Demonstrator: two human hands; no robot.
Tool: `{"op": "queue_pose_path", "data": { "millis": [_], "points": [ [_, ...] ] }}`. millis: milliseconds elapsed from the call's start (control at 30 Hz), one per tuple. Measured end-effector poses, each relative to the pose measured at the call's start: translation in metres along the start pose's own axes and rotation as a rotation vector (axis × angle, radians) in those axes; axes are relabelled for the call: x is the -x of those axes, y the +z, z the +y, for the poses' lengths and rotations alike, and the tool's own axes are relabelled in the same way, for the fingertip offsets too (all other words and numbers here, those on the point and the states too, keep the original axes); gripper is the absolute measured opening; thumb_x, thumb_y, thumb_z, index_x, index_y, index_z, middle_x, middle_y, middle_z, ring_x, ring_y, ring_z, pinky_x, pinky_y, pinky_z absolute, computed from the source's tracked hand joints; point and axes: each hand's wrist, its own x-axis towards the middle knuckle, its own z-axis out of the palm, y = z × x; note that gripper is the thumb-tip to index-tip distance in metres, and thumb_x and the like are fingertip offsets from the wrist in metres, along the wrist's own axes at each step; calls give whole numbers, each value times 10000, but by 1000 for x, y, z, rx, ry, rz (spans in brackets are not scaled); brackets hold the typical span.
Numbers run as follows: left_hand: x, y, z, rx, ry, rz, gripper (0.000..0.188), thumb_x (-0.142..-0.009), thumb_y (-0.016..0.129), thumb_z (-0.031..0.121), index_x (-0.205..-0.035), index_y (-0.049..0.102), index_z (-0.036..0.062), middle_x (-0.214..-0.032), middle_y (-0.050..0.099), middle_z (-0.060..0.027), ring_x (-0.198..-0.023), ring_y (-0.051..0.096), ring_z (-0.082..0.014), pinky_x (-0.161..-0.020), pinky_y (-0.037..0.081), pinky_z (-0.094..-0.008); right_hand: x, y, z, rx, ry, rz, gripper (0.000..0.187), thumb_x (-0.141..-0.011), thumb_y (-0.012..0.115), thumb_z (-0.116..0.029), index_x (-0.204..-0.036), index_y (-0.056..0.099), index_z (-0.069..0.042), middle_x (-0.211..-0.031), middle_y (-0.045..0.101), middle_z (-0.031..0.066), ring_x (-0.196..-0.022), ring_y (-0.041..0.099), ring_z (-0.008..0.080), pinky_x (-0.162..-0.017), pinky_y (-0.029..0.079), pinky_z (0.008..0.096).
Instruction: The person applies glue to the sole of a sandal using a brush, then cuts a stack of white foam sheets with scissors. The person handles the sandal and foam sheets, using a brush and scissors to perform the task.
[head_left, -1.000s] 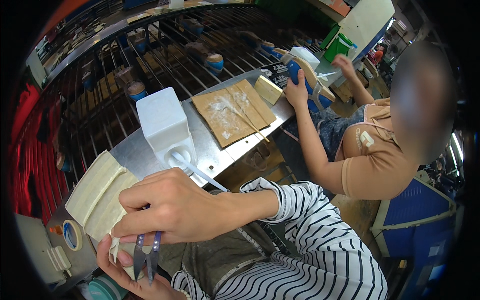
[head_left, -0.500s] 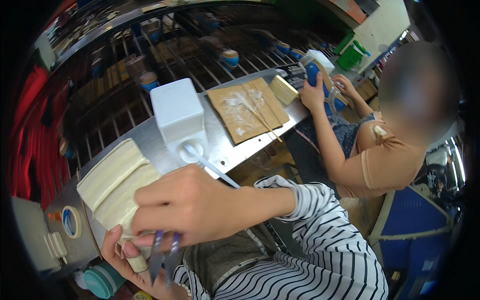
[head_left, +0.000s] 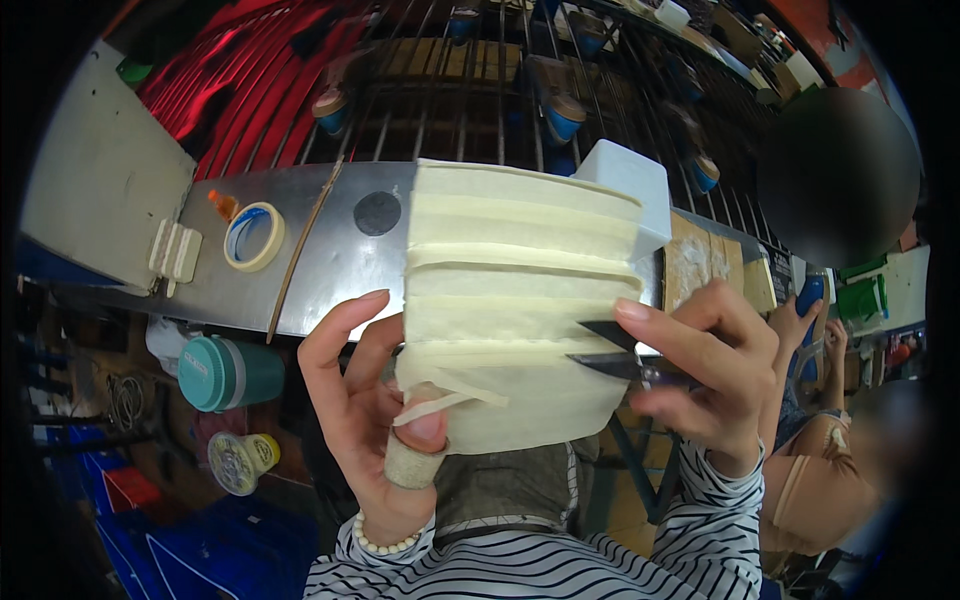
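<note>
The left hand [head_left: 365, 430] is clamping the lower left of a pale yellow sheet [head_left: 520, 300], its thumb pressing on the front and a tan band [head_left: 412, 468] wrapping that thumb. Its index finger is standing apart, pointing upward beside the sheet's left edge. The sheet is hanging in front of the person, showing several ridges running across it and covering part of the metal worktop [head_left: 340, 275] from view. A loose, narrow strip [head_left: 450, 399] is lying across its lower left, just above the thumb.

The right hand [head_left: 710, 375] is gripping small dark snips [head_left: 605, 367] at the sheet's right side. The blades are pointing left and standing apart, overlapping the sheet in this view; whether they are touching it, one cannot tell.

On the worktop, a tape roll [head_left: 275, 242] is lying left of a thin stick [head_left: 305, 245], and a dark disc [head_left: 377, 213] is lying between the stick and the sheet. A white container [head_left: 640, 190] is standing partly hidden behind the sheet's upper right corner.
</note>
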Motion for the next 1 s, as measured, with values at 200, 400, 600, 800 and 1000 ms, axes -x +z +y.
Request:
{"op": "queue_pose_path", "data": {
  "millis": [200, 400, 600, 800, 1000],
  "points": [
    [4, -3, -1, 105, 20, -84, 794, -856, 742, 202, -1403, 207, -12, -1243, 540, -249, -1013, 665, -285, -853, 560, -330, -6, -1, 0, 103, -196, 106, 576, -584, 810, -489, -892, 730, -9, -615, 512, 13, -491, 454, 101, -440, 326, 230],
    [4, -2, 2, 64, 37, -101, 817, -828, 760, 172, -1406, 217, -25, -1275, 502, -244, -1081, 637, -282, -873, 560, -336, -11, 7, 1, 170, -220, 152, 572, -682, 833, -501, -781, 579, 3, -631, 496, 9, -516, 411, 102, -470, 271, 237],
    [-4, 0, 4, 198, -13, -105, 886, -785, 786, 108, -1449, 213, -16, -1359, 455, -208, -1176, 584, -302, -922, 560, -391, 0, 16, -1, -297, 211, 480, 446, -927, 648, -432, -901, 542, 0, -739, 502, 3, -600, 401, 57, -521, 273, 218],
    [3, -1, 8, 102, -198, -55, 982, -657, 760, 46, -1486, 234, 3, -1406, 440, -212, -1235, 528, -295, -963, 496, -392, -7, 60, -19, -788, 314, 380, 387, -992, 550, -373, -1050, 516, 8, -995, 547, 48, -660, 387, 21, -593, 329, 171],
    [-4, 20, 0, 351, 6, -129, 927, -782, 709, 203, -1528, 176, 68, -1477, 347, -206, -1278, 463, -336, -974, 456, -455, -27, 73, -24, -732, 229, 268, 529, -976, 536, -466, -1067, 475, 52, -981, 536, 93, -592, 407, 11, -548, 314, 137]
  ]
}}
